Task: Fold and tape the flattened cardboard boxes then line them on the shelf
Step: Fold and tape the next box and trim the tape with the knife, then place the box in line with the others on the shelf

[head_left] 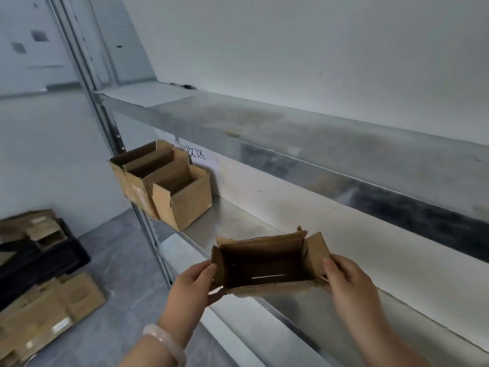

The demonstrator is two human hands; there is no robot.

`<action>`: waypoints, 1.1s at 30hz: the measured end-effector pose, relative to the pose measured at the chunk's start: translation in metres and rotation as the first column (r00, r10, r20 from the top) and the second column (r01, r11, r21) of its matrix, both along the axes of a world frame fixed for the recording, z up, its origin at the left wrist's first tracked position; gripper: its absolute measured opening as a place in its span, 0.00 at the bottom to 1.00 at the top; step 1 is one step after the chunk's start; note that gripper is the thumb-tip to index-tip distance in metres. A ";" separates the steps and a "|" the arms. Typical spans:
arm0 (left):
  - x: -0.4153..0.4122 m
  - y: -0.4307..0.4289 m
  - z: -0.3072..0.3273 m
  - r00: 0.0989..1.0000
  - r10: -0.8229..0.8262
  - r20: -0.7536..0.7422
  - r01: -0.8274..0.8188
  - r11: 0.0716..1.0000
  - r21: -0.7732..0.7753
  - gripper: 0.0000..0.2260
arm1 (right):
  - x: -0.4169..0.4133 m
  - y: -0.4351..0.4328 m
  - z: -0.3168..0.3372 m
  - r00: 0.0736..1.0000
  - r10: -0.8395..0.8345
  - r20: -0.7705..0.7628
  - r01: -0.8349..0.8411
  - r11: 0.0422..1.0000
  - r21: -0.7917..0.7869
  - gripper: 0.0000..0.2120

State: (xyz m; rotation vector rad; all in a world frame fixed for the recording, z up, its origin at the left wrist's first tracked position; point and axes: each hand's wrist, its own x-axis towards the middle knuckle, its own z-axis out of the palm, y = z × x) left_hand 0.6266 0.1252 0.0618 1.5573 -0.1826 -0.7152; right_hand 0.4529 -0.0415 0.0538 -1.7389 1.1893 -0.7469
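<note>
Head view: a metal rack stands against a plain white wall (291, 35), its upright post (105, 115) at the left. The upper shelf (291, 123) is dull grey with dark stains, and a pale sheet (148, 92) lies at its far left end. The lower shelf (238, 221) is brighter metal. At its left end three open boxes (169, 186) stand touching in a row, mouths up. Behind them a paper sign (197, 154) on the wall bears black handwritten characters, "收区"; whatever comes before is hidden by the boxes.

A fourth box (264, 266) is held in the air over the lower shelf's front edge, well right of the row, with its open mouth towards the camera and a thin bright line across its bottom. The left hand (194, 283) pinches its left flap and the right hand (349, 284) pinches its right flap. A pale bracelet (165, 343) sits on the left wrist.

The floor (127, 260) is grey. At the left, flat cardboard (50, 308) lies beside a black crate (45, 263) with more cardboard on top; its labels are too blurred to read.
</note>
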 end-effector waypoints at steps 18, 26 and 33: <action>0.226 -0.017 -0.022 0.994 -0.004 -0.106 0.016 0.994 0.112 0.17 | 0.292 -0.048 -0.012 0.995 0.102 -0.018 -0.100 0.990 0.095 0.15; 0.255 -0.036 -0.023 0.999 0.036 -0.006 -0.035 0.995 0.093 0.11 | 0.345 -0.077 -0.029 0.979 0.203 0.026 -0.198 0.904 0.379 0.44; 0.264 -0.032 -0.040 0.987 -0.120 0.105 0.102 0.981 0.166 0.12 | 0.334 -0.030 -0.070 0.988 0.031 0.150 -0.097 0.886 0.453 0.27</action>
